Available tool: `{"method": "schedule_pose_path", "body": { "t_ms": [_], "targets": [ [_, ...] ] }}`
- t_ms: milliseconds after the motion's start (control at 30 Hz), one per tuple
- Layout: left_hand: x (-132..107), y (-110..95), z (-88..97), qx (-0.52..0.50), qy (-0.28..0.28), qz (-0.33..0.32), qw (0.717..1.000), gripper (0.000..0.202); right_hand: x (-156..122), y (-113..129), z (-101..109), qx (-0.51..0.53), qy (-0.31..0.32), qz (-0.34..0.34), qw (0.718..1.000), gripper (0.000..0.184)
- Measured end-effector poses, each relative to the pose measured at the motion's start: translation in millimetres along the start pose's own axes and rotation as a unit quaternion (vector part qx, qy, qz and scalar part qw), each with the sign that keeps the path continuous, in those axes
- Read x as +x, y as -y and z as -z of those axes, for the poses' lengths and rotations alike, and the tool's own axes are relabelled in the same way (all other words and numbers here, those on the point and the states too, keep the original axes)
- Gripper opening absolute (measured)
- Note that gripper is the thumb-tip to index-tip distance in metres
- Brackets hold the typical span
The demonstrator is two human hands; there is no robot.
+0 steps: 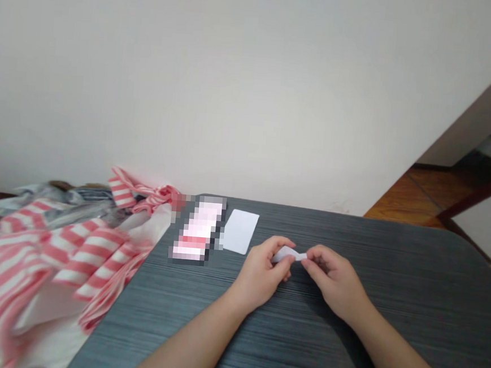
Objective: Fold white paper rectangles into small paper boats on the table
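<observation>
My left hand (pixel 264 270) and my right hand (pixel 332 276) meet over the dark grey table (pixel 388 308). Both pinch a small white folded piece of paper (pixel 288 255) between thumb and fingers, the left on its left end, the right on its right end. The paper is held just above the tabletop. Both hands are closed on it.
A blank white card (pixel 240 231) lies flat just behind my left hand. Beside it is a blurred pink and white item (pixel 195 231). Pink-and-white striped cloth (pixel 51 271) is heaped over the table's left edge. A pale wall (pixel 235 92) stands behind; wooden floor (pixel 423 198) shows at right.
</observation>
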State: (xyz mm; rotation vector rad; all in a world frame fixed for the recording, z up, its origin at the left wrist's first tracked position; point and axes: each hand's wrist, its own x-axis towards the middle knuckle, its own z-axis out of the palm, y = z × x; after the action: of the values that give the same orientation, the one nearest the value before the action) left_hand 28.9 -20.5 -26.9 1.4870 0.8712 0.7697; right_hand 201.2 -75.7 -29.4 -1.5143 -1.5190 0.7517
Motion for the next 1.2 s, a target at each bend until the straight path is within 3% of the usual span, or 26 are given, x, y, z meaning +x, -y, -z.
{"method": "schedule_pose_path", "body": {
  "t_ms": [400, 533, 967, 1200],
  "targets": [
    [1.0, 2.7, 3.9, 0.06, -0.006, -0.042, 0.997, 0.027, -0.8, 7.8, 5.4, -0.023, 0.015, 0.003, 1.0, 0.016],
    [0.0, -3.4, 5.7, 0.116, 0.03, -0.041, 0.992, 0.019, -1.2, 9.2, 4.8, -0.02, 0.02, 0.003, 1.0, 0.018],
    [-0.8, -6.1, 6.5, 0.102, 0.045, -0.036, 0.993, 0.017, -1.1, 7.5, 3.5, 0.006, 0.043, -0.004, 0.999, 0.016],
    [-0.7, -7.8, 6.9, 0.096, 0.075, -0.021, 0.992, 0.027, -0.7, 9.5, 4.7, 0.005, 0.05, -0.008, 0.999, 0.018]
  ]
}}
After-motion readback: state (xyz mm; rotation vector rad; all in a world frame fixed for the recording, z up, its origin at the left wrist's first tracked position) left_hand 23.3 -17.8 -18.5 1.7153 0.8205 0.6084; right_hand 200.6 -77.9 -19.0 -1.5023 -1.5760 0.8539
